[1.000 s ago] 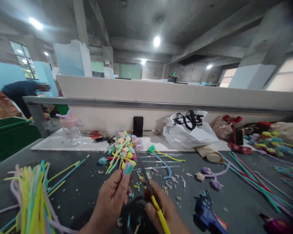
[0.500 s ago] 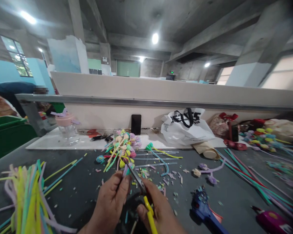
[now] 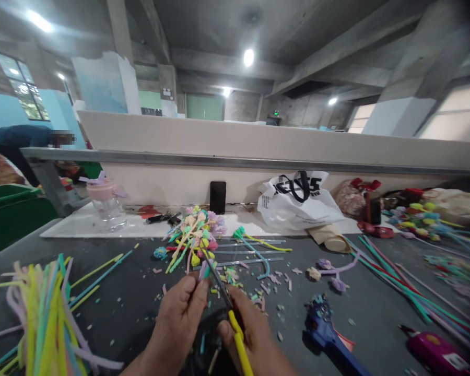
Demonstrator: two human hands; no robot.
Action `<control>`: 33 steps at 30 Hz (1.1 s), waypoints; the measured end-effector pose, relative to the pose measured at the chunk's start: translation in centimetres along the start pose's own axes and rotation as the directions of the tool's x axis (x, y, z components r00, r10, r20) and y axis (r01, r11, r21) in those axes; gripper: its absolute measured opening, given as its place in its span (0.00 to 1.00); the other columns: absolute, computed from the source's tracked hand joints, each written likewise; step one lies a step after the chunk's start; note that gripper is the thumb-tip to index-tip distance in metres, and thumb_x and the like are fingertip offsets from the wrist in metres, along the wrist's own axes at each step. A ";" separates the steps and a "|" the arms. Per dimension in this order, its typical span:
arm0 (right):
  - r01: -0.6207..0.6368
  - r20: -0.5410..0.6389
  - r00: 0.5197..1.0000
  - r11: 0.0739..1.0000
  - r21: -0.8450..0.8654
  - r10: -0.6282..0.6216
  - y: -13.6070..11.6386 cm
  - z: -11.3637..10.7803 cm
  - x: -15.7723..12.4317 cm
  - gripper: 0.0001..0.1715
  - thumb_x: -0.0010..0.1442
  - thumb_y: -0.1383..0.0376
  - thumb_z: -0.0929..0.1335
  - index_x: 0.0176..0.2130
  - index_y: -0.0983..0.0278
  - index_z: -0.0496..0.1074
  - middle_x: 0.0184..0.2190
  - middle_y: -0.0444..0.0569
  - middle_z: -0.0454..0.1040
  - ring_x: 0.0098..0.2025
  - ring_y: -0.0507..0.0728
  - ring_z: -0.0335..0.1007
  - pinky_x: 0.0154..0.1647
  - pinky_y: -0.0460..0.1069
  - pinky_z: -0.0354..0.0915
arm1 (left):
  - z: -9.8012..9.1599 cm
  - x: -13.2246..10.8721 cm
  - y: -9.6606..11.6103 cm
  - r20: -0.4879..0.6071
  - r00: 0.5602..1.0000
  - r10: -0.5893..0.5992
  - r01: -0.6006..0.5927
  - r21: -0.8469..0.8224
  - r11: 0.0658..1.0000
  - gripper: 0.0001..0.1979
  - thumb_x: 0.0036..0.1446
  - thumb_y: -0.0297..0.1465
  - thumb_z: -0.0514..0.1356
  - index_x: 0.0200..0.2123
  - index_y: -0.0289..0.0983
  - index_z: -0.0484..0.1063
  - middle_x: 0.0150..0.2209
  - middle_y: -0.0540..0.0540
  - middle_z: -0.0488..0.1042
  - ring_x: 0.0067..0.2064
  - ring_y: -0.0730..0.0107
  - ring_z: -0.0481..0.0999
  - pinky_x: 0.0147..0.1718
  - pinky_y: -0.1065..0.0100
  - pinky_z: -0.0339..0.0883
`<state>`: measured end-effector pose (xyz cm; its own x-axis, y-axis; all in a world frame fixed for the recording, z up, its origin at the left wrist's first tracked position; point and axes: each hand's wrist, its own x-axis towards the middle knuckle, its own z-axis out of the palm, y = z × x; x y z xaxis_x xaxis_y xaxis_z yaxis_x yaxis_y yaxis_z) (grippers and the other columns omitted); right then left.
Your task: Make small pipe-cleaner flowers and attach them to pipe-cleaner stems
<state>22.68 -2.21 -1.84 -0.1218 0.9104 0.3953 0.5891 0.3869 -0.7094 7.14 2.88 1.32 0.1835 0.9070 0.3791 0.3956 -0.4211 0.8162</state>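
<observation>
My left hand (image 3: 180,318) pinches a short bundle of coloured pipe cleaner ends (image 3: 204,270) upright between thumb and fingers. My right hand (image 3: 250,337) grips yellow-handled scissors (image 3: 229,313); the blades reach up to the tips of the bundle. Just beyond lies a heap of finished pipe-cleaner flowers (image 3: 196,235) with small cut scraps scattered on the dark table (image 3: 133,308).
A loose pile of long pipe cleaners (image 3: 43,313) lies at the left. A blue glue gun (image 3: 329,339) and a magenta tool (image 3: 434,352) lie at the right, beside more long stems (image 3: 399,282). A white bag (image 3: 297,201), phone (image 3: 218,197) and jar (image 3: 104,201) stand behind. A person bends over at far left.
The scissors have dropped and closed in on the bundle tips. Both hands sit slightly lower and closer together. The camera has shifted a little to the right.
</observation>
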 end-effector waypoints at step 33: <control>-0.036 0.003 0.999 0.999 0.040 0.036 -1.5 -0.7 0.7 0.13 0.53 0.67 0.63 0.41 0.61 0.65 0.30 0.43 0.70 0.29 0.51 0.63 0.30 0.43 0.61 | -0.6 0.1 0.4 -0.005 1.000 -0.026 0.026 -0.010 1.000 0.15 0.55 0.38 0.51 0.21 0.37 0.64 0.18 0.51 0.65 0.22 0.73 0.65 0.22 0.74 0.57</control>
<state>22.24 -2.26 -0.07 -0.1031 0.9244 0.3673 0.5611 0.3590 -0.7459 6.73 2.78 1.96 0.1689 0.9176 0.3597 0.3915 -0.3974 0.8299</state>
